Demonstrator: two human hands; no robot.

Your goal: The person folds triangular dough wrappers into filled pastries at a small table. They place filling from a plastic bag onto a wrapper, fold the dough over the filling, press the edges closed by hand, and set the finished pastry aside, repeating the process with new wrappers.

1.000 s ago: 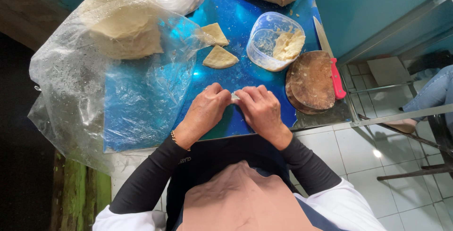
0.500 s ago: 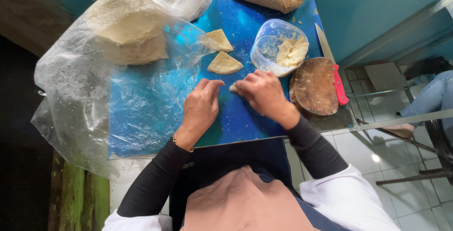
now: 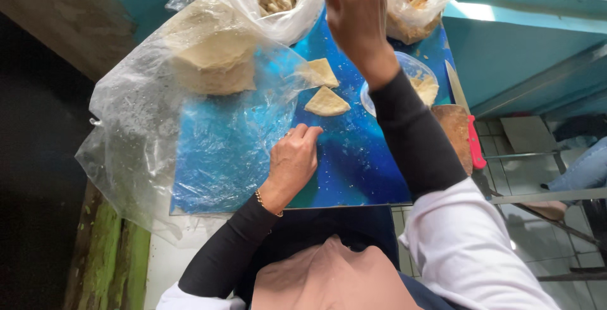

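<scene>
Since the earlier frame, the right hand [image 3: 355, 12] has lifted from the blue bench [image 3: 354, 164] toward the bags; its grip cannot be told. Two folded triangles [image 3: 325, 102] lie beside the open, empty left hand [image 3: 294, 161].

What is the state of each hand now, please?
Left hand: open, flat on the blue board, holding nothing.
Right hand: raised near the bags; grip cannot be told.
</scene>
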